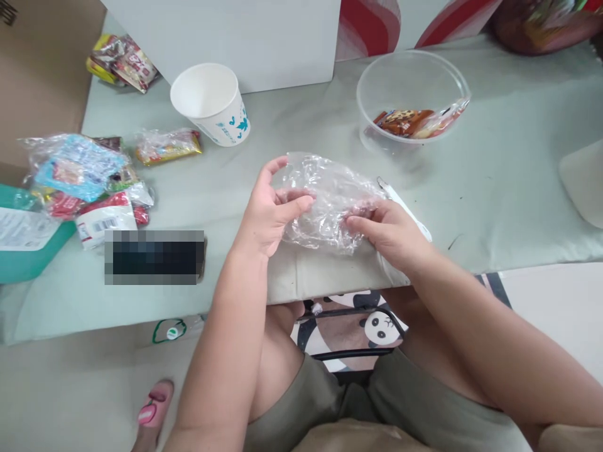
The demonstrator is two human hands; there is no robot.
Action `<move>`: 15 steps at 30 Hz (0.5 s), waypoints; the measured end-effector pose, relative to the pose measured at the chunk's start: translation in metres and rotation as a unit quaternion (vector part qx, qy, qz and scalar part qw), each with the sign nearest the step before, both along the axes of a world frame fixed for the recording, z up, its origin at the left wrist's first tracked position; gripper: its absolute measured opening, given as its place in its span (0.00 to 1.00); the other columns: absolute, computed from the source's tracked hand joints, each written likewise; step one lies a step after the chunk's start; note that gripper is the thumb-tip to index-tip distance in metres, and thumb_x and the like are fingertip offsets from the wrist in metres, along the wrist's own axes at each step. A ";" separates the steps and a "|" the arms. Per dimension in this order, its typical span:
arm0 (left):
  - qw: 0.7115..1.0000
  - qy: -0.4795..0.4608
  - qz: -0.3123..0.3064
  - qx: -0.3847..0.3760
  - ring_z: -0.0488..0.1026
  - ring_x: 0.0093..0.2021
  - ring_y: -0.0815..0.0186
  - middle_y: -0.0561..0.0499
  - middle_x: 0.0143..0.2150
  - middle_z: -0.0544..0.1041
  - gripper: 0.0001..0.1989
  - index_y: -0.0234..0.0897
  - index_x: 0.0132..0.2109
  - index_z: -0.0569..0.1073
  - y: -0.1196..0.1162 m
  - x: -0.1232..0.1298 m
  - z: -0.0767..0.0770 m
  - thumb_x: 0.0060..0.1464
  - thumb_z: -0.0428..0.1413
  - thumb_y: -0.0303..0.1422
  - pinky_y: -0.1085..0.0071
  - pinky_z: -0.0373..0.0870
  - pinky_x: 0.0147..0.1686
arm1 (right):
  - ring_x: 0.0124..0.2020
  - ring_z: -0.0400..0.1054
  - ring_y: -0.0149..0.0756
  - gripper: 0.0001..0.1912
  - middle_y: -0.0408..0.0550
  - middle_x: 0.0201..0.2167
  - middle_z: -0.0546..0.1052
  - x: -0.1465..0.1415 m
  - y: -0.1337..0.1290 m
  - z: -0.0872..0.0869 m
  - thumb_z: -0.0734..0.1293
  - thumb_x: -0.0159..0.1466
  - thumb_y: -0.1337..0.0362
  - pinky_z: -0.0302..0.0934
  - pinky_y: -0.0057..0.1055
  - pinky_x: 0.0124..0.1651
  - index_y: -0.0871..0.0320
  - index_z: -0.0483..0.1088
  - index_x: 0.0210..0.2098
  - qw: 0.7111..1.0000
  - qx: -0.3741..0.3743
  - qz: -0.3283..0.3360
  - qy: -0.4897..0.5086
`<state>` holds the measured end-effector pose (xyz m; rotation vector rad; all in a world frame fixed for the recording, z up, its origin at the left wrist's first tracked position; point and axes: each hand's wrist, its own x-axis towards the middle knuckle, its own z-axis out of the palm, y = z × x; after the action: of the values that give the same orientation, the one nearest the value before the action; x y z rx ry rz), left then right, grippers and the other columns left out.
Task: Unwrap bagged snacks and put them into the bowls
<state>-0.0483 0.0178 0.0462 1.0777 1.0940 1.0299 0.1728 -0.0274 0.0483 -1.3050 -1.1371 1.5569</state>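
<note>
A crumpled clear plastic bag (pixel 325 172) is spread between my two hands, just above the front part of the table. My left hand (pixel 264 216) grips its left side, thumb on top and the index finger raised along the edge. On the right, my right hand (pixel 396 235) pinches the bag between thumb and fingers. Some of my fingers show only blurred through the plastic or are hidden by it. Beside my right hand, partly behind it, lies a slim white utility knife (pixel 409 213).
A clear round tub (pixel 377 81) with snack packets stands at the back right. A white paper cup (pixel 221 119) is at the back left. Several wrapped snacks (pixel 80 169) are piled left, near a dark phone (pixel 155 257). A white box (pixel 264 44) stands behind.
</note>
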 end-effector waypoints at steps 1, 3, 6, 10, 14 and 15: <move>0.999 -0.011 -0.020 -0.022 0.82 0.35 0.63 0.52 0.36 0.82 0.36 0.46 0.57 0.69 0.000 0.000 0.003 0.42 0.74 0.37 0.71 0.79 0.32 | 0.30 0.72 0.33 0.11 0.46 0.29 0.79 0.000 0.000 0.001 0.75 0.60 0.58 0.68 0.31 0.34 0.57 0.72 0.33 1.000 0.001 -0.001 -0.003; 0.993 -0.024 -0.072 -0.086 0.83 0.34 0.62 0.51 0.35 0.82 0.29 0.42 0.51 0.72 -0.002 0.001 0.010 0.42 0.74 0.38 0.69 0.80 0.31 | 0.29 0.72 0.33 0.11 0.44 0.29 0.78 0.000 -0.001 0.001 0.73 0.61 0.57 0.67 0.31 0.33 0.56 0.71 0.33 0.999 0.022 -0.027 0.014; 0.986 -0.021 -0.089 -0.140 0.81 0.28 0.66 0.53 0.30 0.80 0.19 0.39 0.40 0.73 -0.006 0.005 0.017 0.44 0.72 0.35 0.71 0.78 0.27 | 0.29 0.73 0.34 0.14 0.40 0.28 0.77 -0.001 -0.002 0.000 0.73 0.62 0.57 0.67 0.31 0.31 0.53 0.71 0.45 0.998 0.043 -0.040 0.030; 0.990 -0.007 -0.067 -0.123 0.75 0.19 0.66 0.59 0.22 0.75 0.15 0.43 0.41 0.71 -0.009 0.009 0.020 0.48 0.67 0.33 0.74 0.69 0.17 | 0.22 0.68 0.32 0.21 0.35 0.21 0.72 -0.002 -0.003 -0.002 0.72 0.63 0.58 0.63 0.30 0.26 0.50 0.68 0.54 0.998 0.048 -0.022 0.027; 0.989 -0.024 -0.094 -0.107 0.71 0.16 0.68 0.60 0.21 0.73 0.14 0.45 0.41 0.72 -0.009 0.008 0.022 0.48 0.65 0.34 0.75 0.64 0.14 | 0.22 0.65 0.30 0.09 0.38 0.22 0.72 -0.001 -0.003 -0.003 0.71 0.62 0.57 0.61 0.29 0.26 0.49 0.74 0.42 0.987 0.115 -0.095 0.058; 0.989 -0.035 -0.099 -0.105 0.71 0.16 0.68 0.59 0.21 0.72 0.13 0.45 0.40 0.72 -0.008 0.007 0.022 0.47 0.65 0.34 0.75 0.64 0.14 | 0.22 0.65 0.31 0.07 0.39 0.23 0.72 0.000 -0.004 -0.003 0.71 0.62 0.56 0.61 0.30 0.26 0.49 0.75 0.39 0.985 0.127 -0.099 0.059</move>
<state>-0.0409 0.0098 0.0686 0.9528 0.9937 0.7717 0.1726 -0.0310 0.0453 -1.1037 -1.0583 1.2805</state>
